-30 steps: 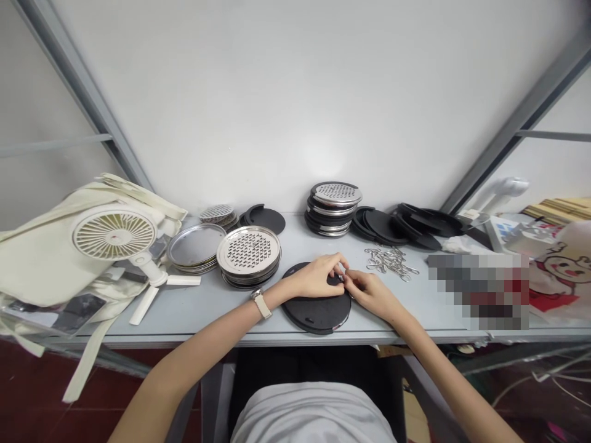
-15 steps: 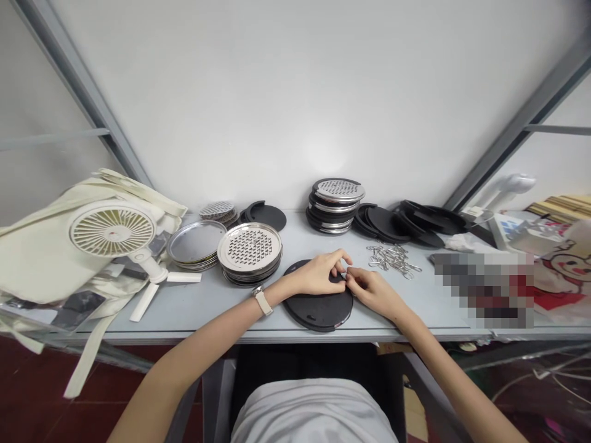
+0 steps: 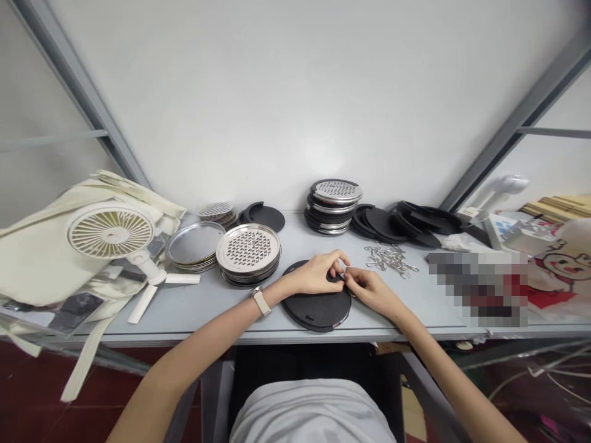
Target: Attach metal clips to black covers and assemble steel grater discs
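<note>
Head view: the left hand point(image 3: 316, 275) lies over the far part of a black disc point(image 3: 318, 311), fingers bent toward its right edge. The right hand point(image 3: 373, 293) meets it there, thumb and fingers drawn together at that edge. Whether either grip is closed on something cannot be told; the detail between the fingertips is too small. The disc lies flat on the tabletop point(image 3: 207, 311), at the near edge and about mid-width, a small slot showing in its near part. The left wrist carries a watch point(image 3: 261, 301).

Right of the disc and farther off, near the right hand, is a loose heap of metal hooks point(image 3: 392, 261). Left of the disc stands a stack of graters point(image 3: 248, 251); left of that, touching or nearly so, a pile of metal plates point(image 3: 194, 244).

At the far side, by the wall, a mixed stack point(image 3: 336, 208) bears a perforated metal top, with black trays point(image 3: 382, 224) to its right. At far left, a white fan point(image 3: 113, 232) lies against a cream bag point(image 3: 39, 264).
</note>
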Available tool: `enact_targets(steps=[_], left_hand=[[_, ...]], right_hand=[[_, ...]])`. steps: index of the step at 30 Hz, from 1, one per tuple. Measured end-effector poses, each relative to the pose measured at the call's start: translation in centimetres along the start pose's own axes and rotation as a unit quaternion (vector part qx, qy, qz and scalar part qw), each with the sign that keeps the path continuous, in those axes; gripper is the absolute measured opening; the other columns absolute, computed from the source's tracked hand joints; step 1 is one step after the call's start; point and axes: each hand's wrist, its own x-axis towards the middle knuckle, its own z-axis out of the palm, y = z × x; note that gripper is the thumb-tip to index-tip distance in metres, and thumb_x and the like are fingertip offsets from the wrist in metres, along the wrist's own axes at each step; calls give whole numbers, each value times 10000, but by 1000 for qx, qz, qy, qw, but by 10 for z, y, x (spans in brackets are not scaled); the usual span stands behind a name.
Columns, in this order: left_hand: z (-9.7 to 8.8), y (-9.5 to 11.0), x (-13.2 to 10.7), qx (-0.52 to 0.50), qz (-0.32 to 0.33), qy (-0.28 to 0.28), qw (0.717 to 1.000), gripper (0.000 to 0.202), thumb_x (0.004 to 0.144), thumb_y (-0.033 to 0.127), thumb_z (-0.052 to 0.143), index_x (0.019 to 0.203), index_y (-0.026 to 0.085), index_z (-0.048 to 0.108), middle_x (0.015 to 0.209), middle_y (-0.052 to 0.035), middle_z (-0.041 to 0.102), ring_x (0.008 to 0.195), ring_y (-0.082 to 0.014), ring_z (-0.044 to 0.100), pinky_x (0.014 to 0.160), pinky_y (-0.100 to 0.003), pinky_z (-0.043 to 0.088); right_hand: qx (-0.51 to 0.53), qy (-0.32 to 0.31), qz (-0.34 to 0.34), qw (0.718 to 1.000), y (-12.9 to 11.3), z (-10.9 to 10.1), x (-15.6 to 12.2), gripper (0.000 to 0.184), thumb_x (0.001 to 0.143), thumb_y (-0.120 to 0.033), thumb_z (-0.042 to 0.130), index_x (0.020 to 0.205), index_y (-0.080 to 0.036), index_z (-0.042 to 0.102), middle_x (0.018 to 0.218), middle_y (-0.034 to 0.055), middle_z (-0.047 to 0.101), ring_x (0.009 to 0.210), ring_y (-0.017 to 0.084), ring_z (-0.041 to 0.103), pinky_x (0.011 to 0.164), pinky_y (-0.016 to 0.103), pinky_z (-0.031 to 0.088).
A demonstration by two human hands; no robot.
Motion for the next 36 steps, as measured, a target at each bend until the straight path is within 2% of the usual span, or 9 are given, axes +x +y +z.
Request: enact_targets(steps=[8, 20, 29, 36], left_hand=[[1, -3, 0, 4, 11, 6, 1000, 407, 709, 143, 610, 1092, 182, 477, 875, -8, 589, 780, -127, 566, 717, -246, 474], [2, -2, 0, 23, 9, 10, 1000, 413, 703, 134, 608, 1093, 185, 479, 864, -11, 585, 811, -141, 574, 748, -261, 474], [2, -3, 0, 11, 18, 17, 1000, 395, 705, 147, 609, 1078, 185, 484, 861, -8, 583, 797, -134, 572, 732, -247, 474], [1, -2, 0, 9, 6, 11, 1000, 417, 705, 145, 608, 1098, 184, 474, 854, -5, 583, 786, -132, 568, 716, -242, 473]], right_hand=[[-14, 1, -7, 1000, -1, 0, 1, 291, 909, -332, 405, 658, -189, 442, 593, -34, 431, 560, 119, 394, 524, 238, 327], [-35, -17, -21, 999, -3, -3, 1, 353, 945, -387, 358, 671, -187, 458, 593, -27, 460, 543, 120, 414, 522, 241, 327], [-31, 0, -19, 999, -1, -1, 0, 348, 941, -403, 370, 683, -190, 465, 595, -22, 471, 539, 128, 418, 519, 245, 330], [-57, 1, -21, 998, -4, -3, 0, 372, 965, -391, 337, 718, -178, 514, 636, 3, 544, 587, 145, 478, 573, 255, 365]])
